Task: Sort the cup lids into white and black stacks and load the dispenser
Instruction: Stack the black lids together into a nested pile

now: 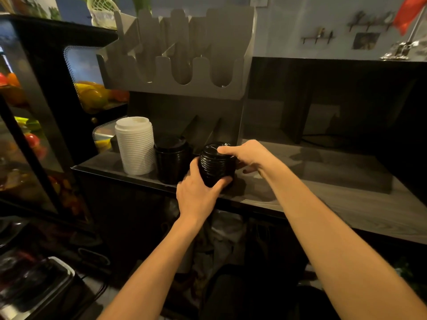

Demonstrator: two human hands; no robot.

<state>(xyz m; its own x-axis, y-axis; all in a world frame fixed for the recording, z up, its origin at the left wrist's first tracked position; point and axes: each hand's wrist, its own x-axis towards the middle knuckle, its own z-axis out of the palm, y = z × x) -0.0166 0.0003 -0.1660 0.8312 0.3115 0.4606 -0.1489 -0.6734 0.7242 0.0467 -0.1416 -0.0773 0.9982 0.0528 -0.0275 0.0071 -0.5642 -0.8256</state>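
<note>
Far left, a glass display case (34,112) of fruit, not part of this job. Moving in, the white stack (136,146) stands tall at the left end of the desk (323,181), tidy and upright. Just beside it is the standing black stack (172,158), shorter, possibly touching the white one at the base. So the sorting looks largely done, and above both hangs the metal dispenser (175,54), with no lids that I can make out in its scooped slots. Now the action: the left hand (196,195) is wrapped round the held black stack (216,165), thumb up the near-left side, fingers (223,182) curled under the front, a firm grasp. This stack sits at the desk's front edge, right of the standing black one; whether its base rests on the surface or is just clear of it, I cannot tell. On to the right hand (247,155), clamped over the top lid, one finger laid across it and the rest bent round the far side. I read this as squaring up a black batch before loading. Next comes a steady two-handed lift to a slot, keeping the lids nested and level so none slides off, or a merge with the neighbouring black stack first. To the right, bare wood-grain surface.
</note>
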